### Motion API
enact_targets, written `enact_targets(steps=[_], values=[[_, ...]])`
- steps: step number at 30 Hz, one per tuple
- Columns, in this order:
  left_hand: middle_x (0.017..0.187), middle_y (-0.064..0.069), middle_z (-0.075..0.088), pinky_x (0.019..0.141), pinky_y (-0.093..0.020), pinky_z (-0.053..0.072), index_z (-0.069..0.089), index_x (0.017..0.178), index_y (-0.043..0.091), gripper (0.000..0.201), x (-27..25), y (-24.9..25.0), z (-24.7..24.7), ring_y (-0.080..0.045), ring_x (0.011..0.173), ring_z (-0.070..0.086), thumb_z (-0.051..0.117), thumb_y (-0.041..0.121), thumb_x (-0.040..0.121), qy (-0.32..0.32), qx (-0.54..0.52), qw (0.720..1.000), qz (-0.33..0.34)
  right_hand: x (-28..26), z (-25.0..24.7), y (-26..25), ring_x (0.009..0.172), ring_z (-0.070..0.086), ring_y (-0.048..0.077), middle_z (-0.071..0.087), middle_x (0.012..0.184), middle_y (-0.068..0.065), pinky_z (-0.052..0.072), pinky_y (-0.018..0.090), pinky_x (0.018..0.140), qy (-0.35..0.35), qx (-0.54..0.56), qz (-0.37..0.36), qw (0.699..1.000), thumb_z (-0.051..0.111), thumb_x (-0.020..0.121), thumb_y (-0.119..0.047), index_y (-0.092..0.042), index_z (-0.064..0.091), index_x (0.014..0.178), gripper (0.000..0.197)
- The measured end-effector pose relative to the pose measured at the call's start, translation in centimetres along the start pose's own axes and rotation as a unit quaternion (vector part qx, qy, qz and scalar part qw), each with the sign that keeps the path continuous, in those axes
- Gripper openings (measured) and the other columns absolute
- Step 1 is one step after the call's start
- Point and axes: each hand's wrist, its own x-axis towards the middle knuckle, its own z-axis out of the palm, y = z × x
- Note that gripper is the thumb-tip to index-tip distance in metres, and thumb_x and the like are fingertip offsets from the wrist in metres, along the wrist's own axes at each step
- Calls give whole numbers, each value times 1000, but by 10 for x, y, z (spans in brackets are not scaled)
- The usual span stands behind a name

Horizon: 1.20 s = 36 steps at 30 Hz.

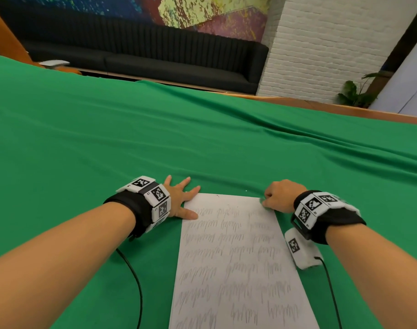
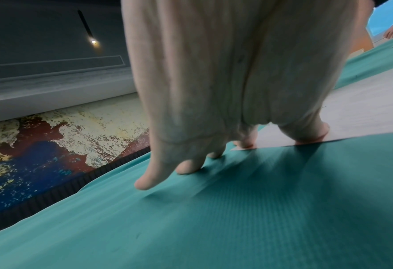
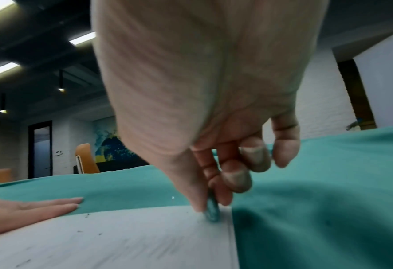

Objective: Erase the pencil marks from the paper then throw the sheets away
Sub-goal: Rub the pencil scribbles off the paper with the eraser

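The paper point(image 1: 236, 257) looked thin and floppy. The left hand point(image 1: 181, 198), fingers spread, pinned its ten-o'clock corner; the right hand point(image 1: 280, 195) pinched a small eraser point(image 3: 211, 211) at two o'clock.

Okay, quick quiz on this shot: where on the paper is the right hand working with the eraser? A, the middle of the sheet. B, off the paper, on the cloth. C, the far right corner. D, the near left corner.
C: the right hand pinches the small green eraser against the paper at its far right corner.
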Motion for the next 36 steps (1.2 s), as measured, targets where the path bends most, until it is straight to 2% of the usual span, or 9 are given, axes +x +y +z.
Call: enact_targets(steps=[3, 9, 11, 13, 15, 20, 25, 32, 36], values=[[162, 0, -23, 114, -59, 2, -13, 155, 33, 79, 2, -3, -1, -42, 148, -8, 33, 62, 97, -3, -2, 1000, 2, -7, -10, -8, 74, 52, 26, 48, 70, 0, 35, 25, 57, 32, -3, -13, 999, 48, 96, -32, -19, 44, 62, 37], [164, 0, -17, 115, -57, 5, -8, 156, 34, 83, 0, -1, -4, -41, 149, -3, 41, 62, 95, 18, -18, 1000, 3, -24, -25, -56, 54, 38, 18, 45, 58, 1, 29, 27, 48, 95, 80, -141, 982, 63, 82, -16, -16, 41, 59, 32], [164, 0, -14, 115, -59, 6, -4, 156, 38, 86, 0, -3, -4, -40, 149, -5, 48, 63, 92, 49, -52, 997, 12, -25, -27, -71, 62, 48, 19, 56, 69, 1, 35, 27, 53, 94, 95, -170, 976, 64, 82, -16, -20, 46, 69, 22], [165, 2, -11, 114, -62, 10, -2, 154, 44, 88, 3, -10, -2, -39, 150, -5, 53, 65, 88, 74, -88, 993, 29, -24, -24, -82, 79, 59, 24, 65, 88, 5, 43, 31, 66, 82, 107, -186, 973, 61, 88, -18, -20, 51, 93, 11], [165, 4, -9, 115, -61, 11, 3, 153, 48, 90, 4, -19, 0, -38, 150, -5, 58, 66, 85, 69, -103, 991, 42, -23, -20, -90, 91, 63, 28, 68, 100, 9, 50, 35, 78, 63, 98, -195, 974, 54, 93, -20, -15, 56, 109, 16], [164, 4, -10, 114, -64, 10, 12, 152, 51, 91, 1, -30, 7, -39, 149, -7, 65, 66, 79, 51, -72, 995, 44, -16, -9, -113, 91, 63, 27, 70, 99, 8, 49, 34, 77, 50, 73, -220, 971, 45, 99, -20, -17, 69, 99, 25], [165, -1, -9, 113, -64, 7, 12, 152, 48, 92, 3, -29, 15, -41, 149, -6, 68, 60, 81, 60, -74, 993, 64, -12, 1, -130, 97, 63, 30, 70, 104, 13, 51, 39, 86, 46, 96, -232, 967, 50, 95, -21, -15, 67, 114, 26], [164, 7, -13, 110, -70, 9, 19, 153, 43, 90, 8, -36, 23, -35, 150, -13, 69, 60, 80, 62, -109, 990, 67, -5, 6, -143, 76, 55, 23, 68, 86, 9, 41, 28, 70, 93, 101, -236, 962, 59, 88, -21, -19, 70, 101, 17], [164, 8, -15, 110, -71, 7, 9, 154, 45, 96, 12, -38, 26, -34, 149, -14, 66, 64, 79, 61, -103, 991, 65, 2, 9, -144, 84, 60, 27, 68, 90, 12, 41, 29, 70, 108, 115, -207, 966, 63, 87, -26, -16, 67, 102, 19]])
